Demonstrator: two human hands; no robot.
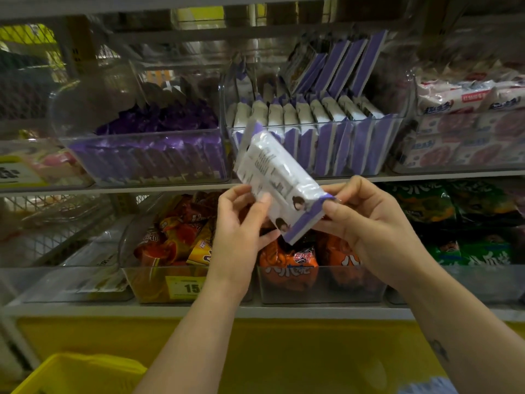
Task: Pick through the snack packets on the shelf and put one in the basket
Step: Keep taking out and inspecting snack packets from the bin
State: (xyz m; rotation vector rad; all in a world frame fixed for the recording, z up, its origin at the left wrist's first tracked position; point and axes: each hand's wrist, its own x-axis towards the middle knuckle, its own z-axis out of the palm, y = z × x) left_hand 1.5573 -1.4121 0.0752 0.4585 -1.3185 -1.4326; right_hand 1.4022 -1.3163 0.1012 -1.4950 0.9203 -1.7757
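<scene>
Both forearms were raised from the lower edge of view, hands meeting before the front edge of the upper shelf (142,190). The left hand (241,220) held the white-and-purple snack packet (281,177) from its left side, thumb laid on the printed face and fingers curled behind. The right hand (366,226) pinched the packet's purple sealed lower end between thumb and forefinger. Each grip was thus closed upon the packet, which hung in the air, tilted, its upper end toward the upper left. Directly behind it on the upper shelf stood a clear bin (312,166) of like packets set upright in rows; a bin of purple packets (159,149) stood to its left and pink-and-white packets (466,132) to its right. On the lower shelf (85,309), orange packets (289,263) lay partly hidden behind the hands, green packets (477,223) toward the right end, and a yellow price tag (184,285) fronted one bin. The yellow basket (82,373) showed in part below the lower shelf's left end, well apart from the packet.
</scene>
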